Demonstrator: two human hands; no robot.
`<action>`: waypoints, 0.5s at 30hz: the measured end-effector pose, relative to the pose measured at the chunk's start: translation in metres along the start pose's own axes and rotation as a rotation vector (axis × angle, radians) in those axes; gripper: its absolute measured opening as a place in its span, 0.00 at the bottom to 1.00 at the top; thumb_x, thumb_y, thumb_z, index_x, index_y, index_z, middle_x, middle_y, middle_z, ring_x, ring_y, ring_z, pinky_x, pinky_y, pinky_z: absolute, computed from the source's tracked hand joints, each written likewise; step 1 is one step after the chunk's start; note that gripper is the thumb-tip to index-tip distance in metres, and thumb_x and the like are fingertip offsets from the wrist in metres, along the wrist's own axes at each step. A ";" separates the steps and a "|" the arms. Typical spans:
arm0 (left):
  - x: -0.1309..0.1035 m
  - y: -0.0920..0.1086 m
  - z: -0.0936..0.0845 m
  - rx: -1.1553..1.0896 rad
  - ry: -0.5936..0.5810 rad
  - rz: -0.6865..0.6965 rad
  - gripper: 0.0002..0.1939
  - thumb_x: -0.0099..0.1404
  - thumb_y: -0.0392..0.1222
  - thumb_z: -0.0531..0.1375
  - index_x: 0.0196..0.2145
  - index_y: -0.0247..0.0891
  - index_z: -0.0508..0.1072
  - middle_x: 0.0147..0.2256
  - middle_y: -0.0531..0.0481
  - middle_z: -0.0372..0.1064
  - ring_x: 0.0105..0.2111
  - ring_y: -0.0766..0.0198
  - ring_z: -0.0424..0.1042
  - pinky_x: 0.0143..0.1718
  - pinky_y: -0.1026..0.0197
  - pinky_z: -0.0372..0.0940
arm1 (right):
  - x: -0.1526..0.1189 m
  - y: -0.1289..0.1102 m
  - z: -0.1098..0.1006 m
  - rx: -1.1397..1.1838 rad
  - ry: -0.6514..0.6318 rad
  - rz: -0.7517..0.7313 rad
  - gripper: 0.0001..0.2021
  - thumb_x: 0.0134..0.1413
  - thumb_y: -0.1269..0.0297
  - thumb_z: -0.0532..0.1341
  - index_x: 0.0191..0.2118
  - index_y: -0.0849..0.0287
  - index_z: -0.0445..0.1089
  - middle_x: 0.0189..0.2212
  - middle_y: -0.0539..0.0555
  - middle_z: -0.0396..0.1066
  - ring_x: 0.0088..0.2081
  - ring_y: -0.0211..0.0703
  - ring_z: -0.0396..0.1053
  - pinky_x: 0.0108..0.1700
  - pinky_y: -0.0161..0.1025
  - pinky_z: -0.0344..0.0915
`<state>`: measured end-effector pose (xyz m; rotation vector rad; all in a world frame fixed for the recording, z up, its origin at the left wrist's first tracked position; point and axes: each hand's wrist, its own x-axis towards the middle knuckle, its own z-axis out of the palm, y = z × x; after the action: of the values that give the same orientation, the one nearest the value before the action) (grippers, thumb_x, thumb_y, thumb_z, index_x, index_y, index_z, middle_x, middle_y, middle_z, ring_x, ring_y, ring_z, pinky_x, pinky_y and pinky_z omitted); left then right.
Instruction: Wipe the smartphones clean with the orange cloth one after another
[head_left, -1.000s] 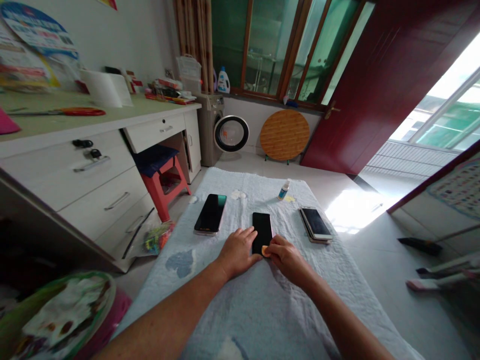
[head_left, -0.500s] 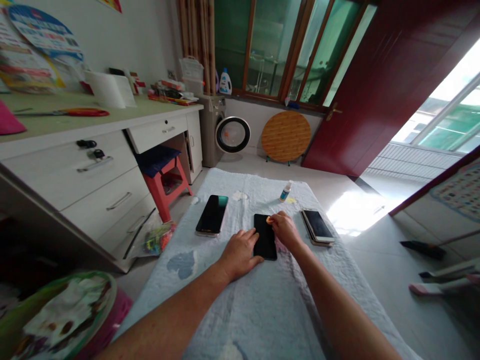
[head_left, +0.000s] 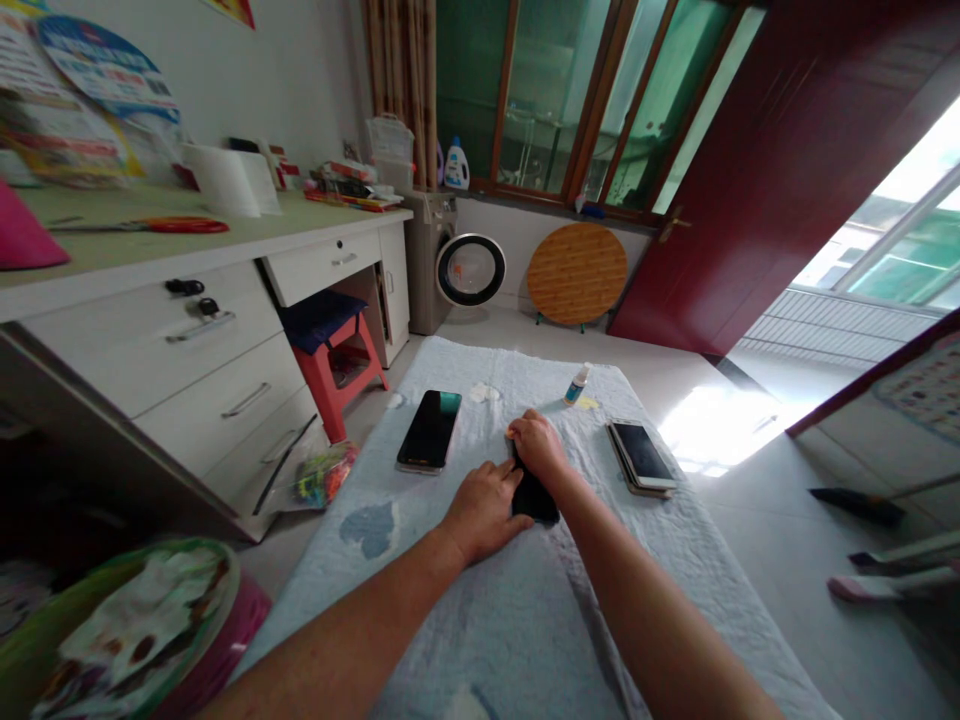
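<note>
Much of the flat black glossy phone [head_left: 535, 503] on the pale-blue crinkled cloth [head_left: 480, 620] is hidden beneath my hands, and only a sliver of the small orange pad [head_left: 511, 433] shows, pinched in my right fingertips. My right hand [head_left: 537, 444] arches over the phone's far end; my left hand [head_left: 484, 508] lies spread, fingers on its edge, gripping nothing that I can make out.

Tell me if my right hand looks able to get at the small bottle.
Probably yes: the small bottle is just beyond the right hand on the cloth, nothing visible between them, though that hand holds a small orange thing.
</note>
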<state>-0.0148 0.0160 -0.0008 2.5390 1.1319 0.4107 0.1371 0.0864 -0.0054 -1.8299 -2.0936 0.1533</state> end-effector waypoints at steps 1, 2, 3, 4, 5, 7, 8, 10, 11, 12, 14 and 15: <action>0.000 0.001 0.000 0.006 0.001 -0.002 0.31 0.58 0.56 0.61 0.55 0.36 0.66 0.55 0.41 0.64 0.49 0.47 0.65 0.51 0.48 0.61 | 0.000 0.001 0.000 0.010 -0.001 -0.005 0.12 0.58 0.71 0.55 0.36 0.60 0.77 0.34 0.56 0.70 0.35 0.38 0.68 0.40 0.32 0.59; 0.000 0.001 0.000 0.013 0.005 -0.007 0.31 0.58 0.56 0.61 0.54 0.36 0.66 0.55 0.40 0.64 0.49 0.46 0.65 0.51 0.47 0.60 | 0.000 0.004 -0.001 0.021 0.000 -0.003 0.12 0.58 0.71 0.54 0.36 0.60 0.77 0.34 0.56 0.71 0.35 0.38 0.68 0.40 0.31 0.59; 0.000 0.002 0.001 0.020 0.009 -0.012 0.31 0.58 0.55 0.61 0.54 0.36 0.66 0.56 0.40 0.63 0.49 0.46 0.64 0.51 0.47 0.60 | -0.001 0.009 -0.002 0.030 0.006 0.004 0.12 0.58 0.72 0.54 0.37 0.60 0.77 0.34 0.56 0.71 0.35 0.38 0.68 0.40 0.31 0.59; 0.000 0.002 0.002 0.027 0.013 -0.016 0.31 0.58 0.55 0.61 0.55 0.36 0.66 0.56 0.40 0.63 0.50 0.46 0.64 0.52 0.47 0.60 | -0.002 0.014 -0.004 0.036 0.013 0.016 0.13 0.58 0.72 0.54 0.37 0.61 0.77 0.34 0.56 0.71 0.35 0.38 0.68 0.41 0.31 0.59; -0.001 0.002 0.003 0.033 0.019 -0.020 0.32 0.58 0.55 0.61 0.55 0.35 0.66 0.57 0.39 0.62 0.51 0.46 0.63 0.52 0.47 0.60 | -0.003 0.021 -0.005 0.037 0.022 0.033 0.13 0.57 0.72 0.54 0.38 0.61 0.77 0.34 0.56 0.71 0.35 0.38 0.68 0.41 0.31 0.59; -0.001 0.002 0.005 0.040 0.027 -0.025 0.33 0.58 0.55 0.61 0.57 0.35 0.65 0.58 0.40 0.61 0.53 0.46 0.62 0.53 0.48 0.59 | -0.006 0.034 -0.008 0.030 0.038 0.065 0.12 0.56 0.72 0.55 0.38 0.60 0.77 0.34 0.55 0.71 0.35 0.38 0.68 0.41 0.31 0.59; -0.001 0.001 0.006 0.041 0.029 -0.027 0.33 0.58 0.55 0.61 0.57 0.35 0.64 0.58 0.40 0.61 0.53 0.46 0.62 0.54 0.48 0.59 | -0.008 0.041 -0.009 0.025 0.045 0.079 0.12 0.56 0.72 0.55 0.38 0.60 0.77 0.34 0.55 0.71 0.36 0.38 0.68 0.41 0.31 0.59; -0.001 0.001 0.007 0.040 0.030 -0.029 0.33 0.58 0.55 0.61 0.57 0.36 0.64 0.59 0.40 0.60 0.54 0.46 0.62 0.54 0.48 0.59 | -0.011 0.051 -0.011 0.024 0.056 0.103 0.12 0.55 0.71 0.56 0.38 0.60 0.77 0.34 0.55 0.72 0.36 0.38 0.68 0.41 0.31 0.59; -0.001 0.000 0.008 0.037 0.031 -0.027 0.33 0.58 0.55 0.61 0.57 0.36 0.64 0.59 0.40 0.60 0.54 0.46 0.62 0.54 0.48 0.59 | -0.012 0.055 -0.011 0.027 0.063 0.113 0.12 0.55 0.71 0.56 0.38 0.60 0.77 0.34 0.55 0.72 0.36 0.38 0.68 0.41 0.31 0.59; -0.001 0.000 0.008 0.032 0.031 -0.023 0.33 0.58 0.55 0.61 0.58 0.36 0.64 0.59 0.40 0.60 0.54 0.46 0.62 0.54 0.48 0.59 | -0.013 0.057 -0.011 0.033 0.070 0.119 0.12 0.54 0.71 0.56 0.38 0.60 0.77 0.34 0.55 0.71 0.36 0.39 0.68 0.41 0.32 0.59; -0.001 0.000 0.009 0.026 0.031 -0.016 0.34 0.58 0.54 0.61 0.58 0.35 0.63 0.59 0.39 0.59 0.55 0.46 0.61 0.55 0.48 0.58 | -0.015 0.058 -0.011 0.049 0.082 0.124 0.12 0.54 0.71 0.56 0.38 0.60 0.77 0.34 0.55 0.71 0.36 0.39 0.68 0.41 0.32 0.59; -0.001 -0.001 0.009 0.024 0.031 -0.014 0.34 0.59 0.54 0.60 0.58 0.35 0.63 0.59 0.39 0.59 0.55 0.45 0.61 0.55 0.48 0.58 | -0.016 0.058 -0.011 0.059 0.084 0.123 0.12 0.54 0.72 0.56 0.37 0.61 0.77 0.34 0.55 0.71 0.36 0.39 0.68 0.41 0.32 0.59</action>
<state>-0.0125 0.0139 -0.0092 2.5522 1.1715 0.4370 0.1967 0.0784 -0.0161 -1.8965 -1.9015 0.1649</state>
